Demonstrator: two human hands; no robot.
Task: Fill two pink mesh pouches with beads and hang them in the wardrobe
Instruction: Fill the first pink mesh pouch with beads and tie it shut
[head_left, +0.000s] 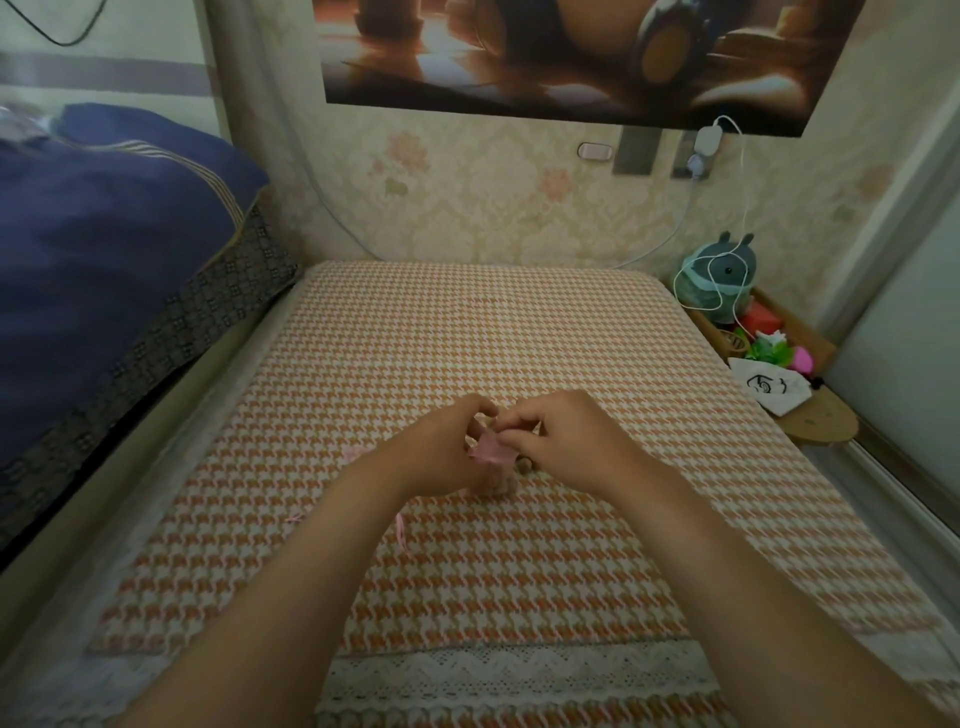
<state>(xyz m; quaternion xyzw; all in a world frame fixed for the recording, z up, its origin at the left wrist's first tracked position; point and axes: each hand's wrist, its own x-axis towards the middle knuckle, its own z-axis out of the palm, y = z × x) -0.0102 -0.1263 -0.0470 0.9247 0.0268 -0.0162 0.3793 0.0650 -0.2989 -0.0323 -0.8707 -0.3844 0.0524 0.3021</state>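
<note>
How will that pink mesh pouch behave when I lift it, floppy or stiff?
Probably floppy: the pink mesh pouch looks crumpled between the left hand and right hand. Likely light, since fingertips alone pinch it. The beads beneath it on the houndstooth cover look round, so they may roll.

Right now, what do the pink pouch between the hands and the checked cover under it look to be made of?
The pink pouch looks like thin, soft fabric with a matte finish: it crumples between both hands. The task calls it mesh, but no weave resolves here. The checked cover looks like woven cloth, matte, with an orange and white houndstooth pattern and a white lace-like trim at the near edge.
</note>
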